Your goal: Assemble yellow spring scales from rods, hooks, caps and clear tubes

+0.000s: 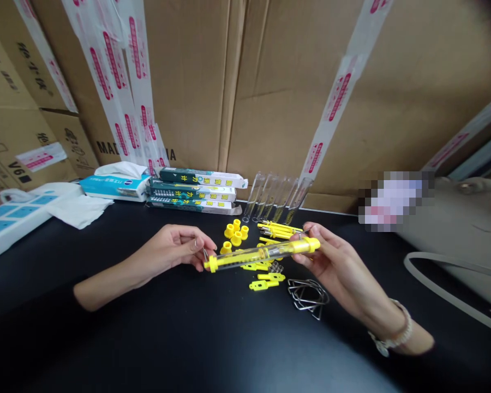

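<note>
"Above the black bench, what is held, and how?"

"One clear tube, spanning the space between my hands. My right fingers grasp it near the yellow cap. My left fingers are at the far end, by the yellow collar and a thin metal hook; whether they pinch that hook or merely touch it, I cannot tell."

"Reason for holding both ends?"

"In my judgement, it steadies the tube and leaves its middle uncovered for viewing."

"And the layout?"

"Loose caps, flat yellow pieces and wire frames lie grouped by kind, probably for easy picking. Other tubes are ranged side by side near the cardboard, beside the printed boxes; presumably that keeps them clear of my hands."

"Condition of the held item?"

"Transparent wall, bright yellow at either end, slightly tilted, right end higher in my view. Within: a yellow insert with dark marks too small to read, and a metallic part towards the right. No crack visible."
</note>
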A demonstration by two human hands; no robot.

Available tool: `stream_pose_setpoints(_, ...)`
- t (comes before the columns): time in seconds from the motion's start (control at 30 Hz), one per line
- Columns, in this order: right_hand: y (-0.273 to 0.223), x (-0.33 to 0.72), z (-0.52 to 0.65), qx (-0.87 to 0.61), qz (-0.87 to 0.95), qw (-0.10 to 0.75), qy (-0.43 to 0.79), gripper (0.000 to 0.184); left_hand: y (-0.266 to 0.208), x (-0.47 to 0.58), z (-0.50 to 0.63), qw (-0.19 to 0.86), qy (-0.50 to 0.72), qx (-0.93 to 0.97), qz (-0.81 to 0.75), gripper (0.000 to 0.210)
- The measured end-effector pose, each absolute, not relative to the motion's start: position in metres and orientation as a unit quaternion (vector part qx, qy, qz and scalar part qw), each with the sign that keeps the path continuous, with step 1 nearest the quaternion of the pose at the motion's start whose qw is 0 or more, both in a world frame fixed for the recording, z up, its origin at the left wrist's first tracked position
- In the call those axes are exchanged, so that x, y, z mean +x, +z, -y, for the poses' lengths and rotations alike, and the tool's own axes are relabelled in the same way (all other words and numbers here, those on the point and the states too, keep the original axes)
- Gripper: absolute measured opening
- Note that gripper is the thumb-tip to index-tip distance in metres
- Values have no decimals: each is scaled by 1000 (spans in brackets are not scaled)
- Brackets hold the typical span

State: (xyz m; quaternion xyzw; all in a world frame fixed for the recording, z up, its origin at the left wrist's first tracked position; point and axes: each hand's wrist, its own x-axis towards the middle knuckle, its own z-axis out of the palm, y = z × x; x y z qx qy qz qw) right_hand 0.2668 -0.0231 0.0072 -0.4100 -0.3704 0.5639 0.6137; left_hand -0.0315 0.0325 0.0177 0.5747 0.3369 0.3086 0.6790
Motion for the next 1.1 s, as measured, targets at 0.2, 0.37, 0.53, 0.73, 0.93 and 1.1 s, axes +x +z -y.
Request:
stream_pose_setpoints(0.2,7,265,24,-420,370,622,547,29,14,-29,-31,672,319,565,-356,40)
stream_pose_setpoints(0.37,6,268,22,-423,361,663,502,30,16,-30,-32,638,377,544,-394,31)
stream_pose_setpoints(0.53,5,272,21,-424,345,683,485,27,16,-32,-33,635,366,541,-414,28)
stream_pose_setpoints(0.73,2,274,18,-422,333,677,503,25,18,-32,-32,655,336,543,-404,29)
stream_pose_setpoints(0.93,-2,276,17,-422,331,663,522,27,16,-33,-32,675,305,554,-381,46)
stream_pose_setpoints(1.1,0,275,18,-424,336,649,535,28,14,-32,-33,656,285,607,-346,39)
